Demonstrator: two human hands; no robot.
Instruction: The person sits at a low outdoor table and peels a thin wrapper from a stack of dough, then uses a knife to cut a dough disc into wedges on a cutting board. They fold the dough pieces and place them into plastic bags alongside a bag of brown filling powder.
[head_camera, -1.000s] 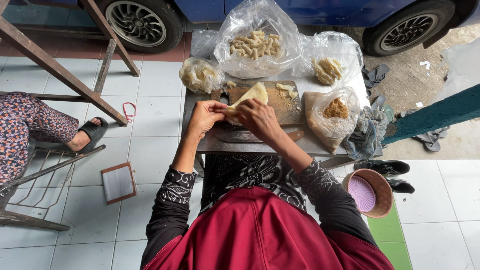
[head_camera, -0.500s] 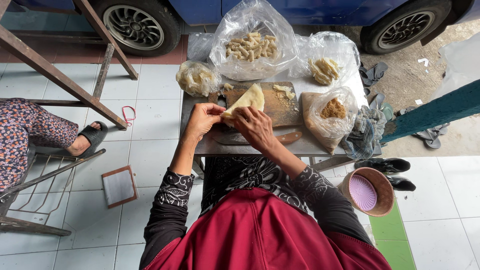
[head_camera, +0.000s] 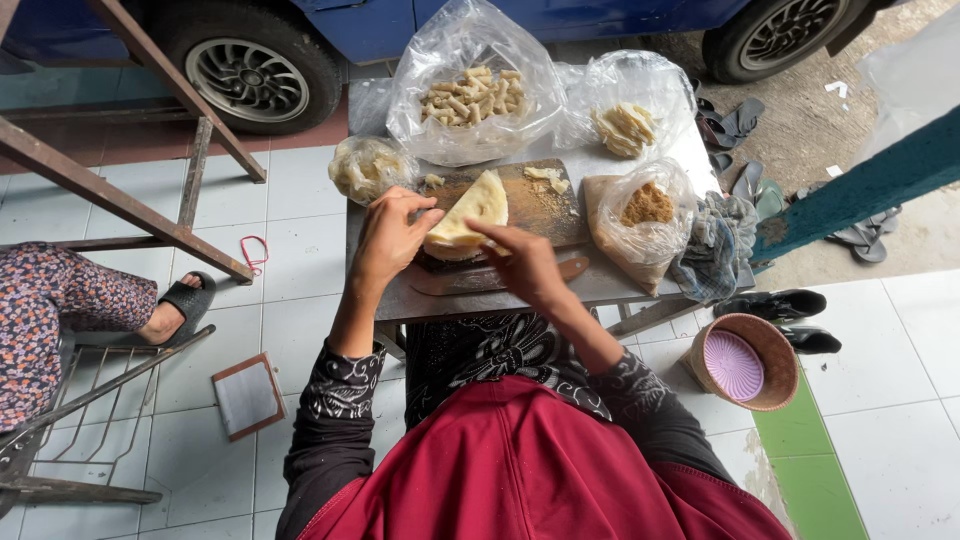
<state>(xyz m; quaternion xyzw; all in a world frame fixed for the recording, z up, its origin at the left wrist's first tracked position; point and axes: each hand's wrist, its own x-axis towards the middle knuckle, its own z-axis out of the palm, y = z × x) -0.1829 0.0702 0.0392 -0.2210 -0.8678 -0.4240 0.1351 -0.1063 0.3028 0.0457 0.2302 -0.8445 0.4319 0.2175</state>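
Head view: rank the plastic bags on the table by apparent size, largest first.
1. Bag of rolled pieces.
2. Bag of brown filling and bag of folded wrappers look alike, so I won't rank them.
3. Small bag.
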